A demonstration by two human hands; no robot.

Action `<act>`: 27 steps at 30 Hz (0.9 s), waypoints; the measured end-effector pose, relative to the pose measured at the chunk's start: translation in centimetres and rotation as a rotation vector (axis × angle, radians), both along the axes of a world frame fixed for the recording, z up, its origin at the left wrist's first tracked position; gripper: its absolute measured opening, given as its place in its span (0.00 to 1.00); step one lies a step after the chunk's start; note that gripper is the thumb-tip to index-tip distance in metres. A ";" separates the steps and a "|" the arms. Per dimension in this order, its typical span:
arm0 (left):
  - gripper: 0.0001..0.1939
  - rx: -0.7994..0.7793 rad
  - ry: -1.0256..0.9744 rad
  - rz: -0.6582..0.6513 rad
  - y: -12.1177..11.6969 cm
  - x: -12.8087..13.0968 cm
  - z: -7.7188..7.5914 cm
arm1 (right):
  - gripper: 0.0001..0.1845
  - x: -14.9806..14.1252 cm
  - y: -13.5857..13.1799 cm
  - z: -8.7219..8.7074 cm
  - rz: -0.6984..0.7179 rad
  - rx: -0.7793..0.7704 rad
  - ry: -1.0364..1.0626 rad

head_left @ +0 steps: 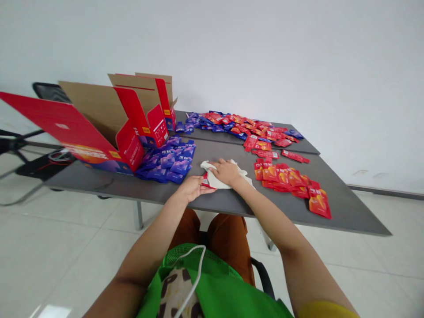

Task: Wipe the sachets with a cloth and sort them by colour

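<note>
My left hand is closed on the edge of a red pouch at the table's front edge. Most of that pouch is hidden under a white cloth. From above, my right hand grips the cloth and presses it onto the pouch. To the right, a spread of red pouches with orange fruit pictures lies overlapping. On the left, blue-purple pouches overlap in a similar group.
Open red cartons stand along the table's left side, flaps raised. A mixed pile of red and blue pouches covers the back of the grey table. A few single red pouches lie before it. A white wall rises behind.
</note>
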State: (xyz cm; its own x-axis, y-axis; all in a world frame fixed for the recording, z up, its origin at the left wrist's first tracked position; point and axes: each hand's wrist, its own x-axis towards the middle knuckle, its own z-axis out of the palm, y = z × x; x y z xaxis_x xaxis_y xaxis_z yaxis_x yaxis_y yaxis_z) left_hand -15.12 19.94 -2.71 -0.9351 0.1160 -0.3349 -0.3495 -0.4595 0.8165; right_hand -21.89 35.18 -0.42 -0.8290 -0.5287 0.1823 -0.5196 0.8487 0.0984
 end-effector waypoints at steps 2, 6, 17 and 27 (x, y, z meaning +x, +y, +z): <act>0.16 0.027 -0.047 -0.056 -0.3 -0.2 0.5 | 0.29 -1.4 0.4 0.4 -0.103 0.015 0.004; 0.21 0.061 -0.109 -0.036 -0.5 -0.5 1.0 | 0.29 -2.1 1.7 1.8 -0.095 -0.092 0.040; 0.09 0.116 0.005 -0.136 -1.1 -0.3 -0.4 | 0.23 5.4 1.3 0.3 0.437 -0.213 0.012; 0.11 0.183 0.132 -0.332 -2.6 0.7 -1.8 | 0.26 0.3 1.4 2.1 -0.111 0.039 -0.042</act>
State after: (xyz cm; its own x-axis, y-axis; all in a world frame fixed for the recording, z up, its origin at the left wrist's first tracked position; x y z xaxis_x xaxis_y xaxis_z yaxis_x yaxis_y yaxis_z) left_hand -14.38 17.33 -4.46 -0.8702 0.4659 -0.1605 -0.4012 -0.4807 0.7797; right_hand -21.56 36.57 1.71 -0.8895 -0.4388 0.1273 -0.4266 0.8974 0.1127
